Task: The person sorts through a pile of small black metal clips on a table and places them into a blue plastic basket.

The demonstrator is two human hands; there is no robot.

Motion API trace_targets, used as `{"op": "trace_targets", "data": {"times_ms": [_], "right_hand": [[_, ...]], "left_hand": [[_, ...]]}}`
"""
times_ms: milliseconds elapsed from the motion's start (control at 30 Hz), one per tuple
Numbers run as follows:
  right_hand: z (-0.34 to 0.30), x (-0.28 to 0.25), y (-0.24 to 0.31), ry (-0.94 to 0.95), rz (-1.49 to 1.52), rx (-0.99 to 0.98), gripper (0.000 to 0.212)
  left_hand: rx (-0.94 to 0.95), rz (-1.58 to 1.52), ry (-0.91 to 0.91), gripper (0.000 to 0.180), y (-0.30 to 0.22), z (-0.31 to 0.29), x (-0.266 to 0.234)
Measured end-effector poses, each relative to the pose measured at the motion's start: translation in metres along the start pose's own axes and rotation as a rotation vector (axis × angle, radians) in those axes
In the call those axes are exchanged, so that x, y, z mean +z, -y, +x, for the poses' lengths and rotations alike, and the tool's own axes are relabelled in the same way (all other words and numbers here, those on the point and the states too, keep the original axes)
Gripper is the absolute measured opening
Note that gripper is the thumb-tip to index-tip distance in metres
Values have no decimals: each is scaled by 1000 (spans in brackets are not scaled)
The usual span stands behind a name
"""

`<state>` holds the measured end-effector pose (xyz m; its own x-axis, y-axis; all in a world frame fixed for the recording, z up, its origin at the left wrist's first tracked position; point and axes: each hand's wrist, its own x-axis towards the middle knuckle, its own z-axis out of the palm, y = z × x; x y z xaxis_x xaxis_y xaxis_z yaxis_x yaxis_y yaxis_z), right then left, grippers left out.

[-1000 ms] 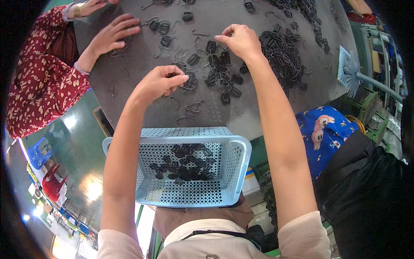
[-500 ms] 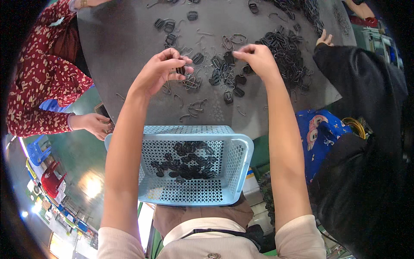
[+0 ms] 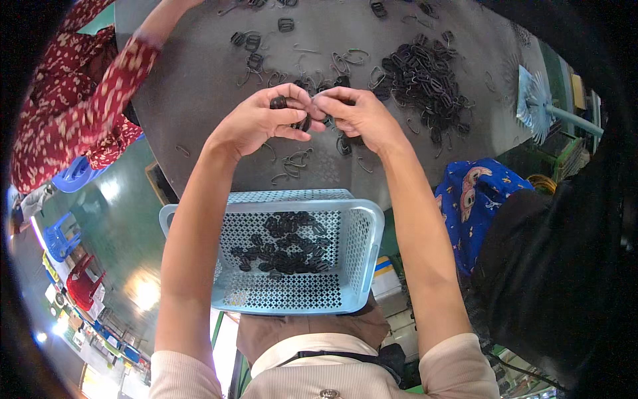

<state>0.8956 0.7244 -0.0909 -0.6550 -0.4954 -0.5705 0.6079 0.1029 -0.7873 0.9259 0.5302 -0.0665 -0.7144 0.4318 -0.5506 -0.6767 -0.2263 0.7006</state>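
My left hand (image 3: pixel 262 121) curls around several small black slotted buckles (image 3: pixel 278 103); one shows above the thumb and another between the fingertips. Thumb and index finger of my right hand (image 3: pixel 362 118) are pinched together against the left fingertips, and whatever they hold is too small to make out. Both hands are raised over the grey table (image 3: pixel 199 120), partly covering loose buckles and wire. Thin bent wire hooks (image 3: pixel 292 166) lie on the tabletop just in front of them. A light blue perforated basket (image 3: pixel 376 233) sits between my forearms, with black buckles (image 3: pixel 286 249) inside.
Right of my hands spreads a heap of black buckles and wire hooks (image 3: pixel 425 83). At the left, a person in a red patterned sleeve (image 3: pixel 123 83) reaches across the table. Dark clothing and blue printed cloth (image 3: pixel 475 199) fill the right side, below a pale blue fan-like object (image 3: pixel 535 106).
My right hand has moved left from the loose buckles to meet my left hand, which shifted slightly right. The neighbour's red-sleeved arm has swung up over the table; the dark-sleeved arm has withdrawn.
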Motion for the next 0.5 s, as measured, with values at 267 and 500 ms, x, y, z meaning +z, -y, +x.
{"op": "trace_targets", "data": {"times_ms": [267,500], "right_hand": [[-9,11,-3,-174,-345,-186,27],[-13,13,-4,-157,-556,-206,25]], "left_hand": [[-11,205,-61,31,5,0,6],[12,482,-11,31,15,6,8]]}}
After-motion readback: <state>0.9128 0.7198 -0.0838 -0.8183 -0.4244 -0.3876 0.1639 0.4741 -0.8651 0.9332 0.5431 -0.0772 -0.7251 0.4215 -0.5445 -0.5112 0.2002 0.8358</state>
